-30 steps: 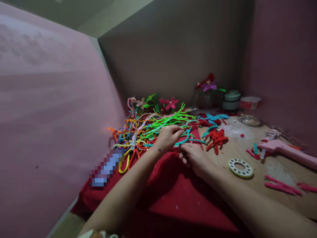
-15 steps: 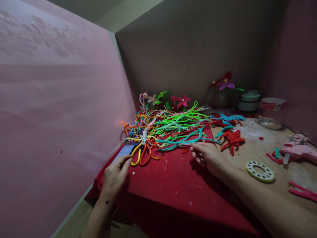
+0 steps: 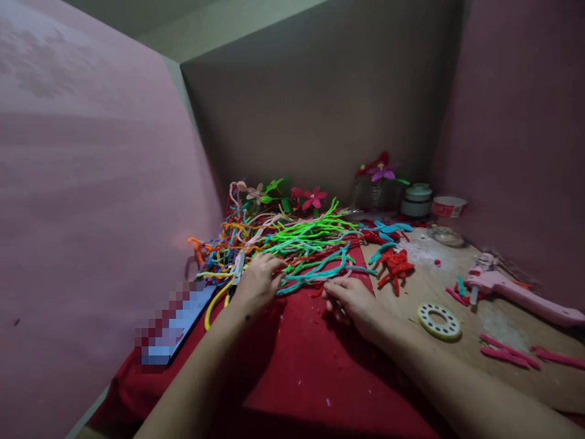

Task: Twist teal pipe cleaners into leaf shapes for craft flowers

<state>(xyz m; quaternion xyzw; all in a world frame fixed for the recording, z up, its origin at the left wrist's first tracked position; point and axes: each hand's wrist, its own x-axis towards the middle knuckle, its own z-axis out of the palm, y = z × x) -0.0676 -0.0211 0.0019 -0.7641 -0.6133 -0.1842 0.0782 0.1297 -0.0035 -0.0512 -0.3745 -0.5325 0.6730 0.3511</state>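
Observation:
A tangled pile of coloured pipe cleaners [image 3: 311,235] lies on the red cloth [image 3: 292,360]. My left hand [image 3: 259,281] is at its front edge, fingers bent together by the green and teal stems; what they hold, if anything, is hidden. Further right, my right hand [image 3: 354,303] has its thumb and fingers pinched together near a short red pipe cleaner piece [image 3: 317,292]. I cannot make out what is in that pinch. Scissors [image 3: 237,268] with a yellow handle loop lie partly hidden behind my left hand. A phone [image 3: 192,314] rests to the left.
On the wooden board at right are a white ring-shaped spool [image 3: 439,321], a pink glue gun [image 3: 512,286], pink pieces [image 3: 509,352] and red pipe cleaner pieces [image 3: 395,268]. Pipe-cleaner flowers [image 3: 313,198], a jar [image 3: 417,200] and a tub [image 3: 448,207] stand behind. Pink walls flank both sides.
My left hand has moved from beside the phone and scissors to the right, over the scissors' handles, to the pile's front edge. My right hand stays pinched near the pile. The view has turned right.

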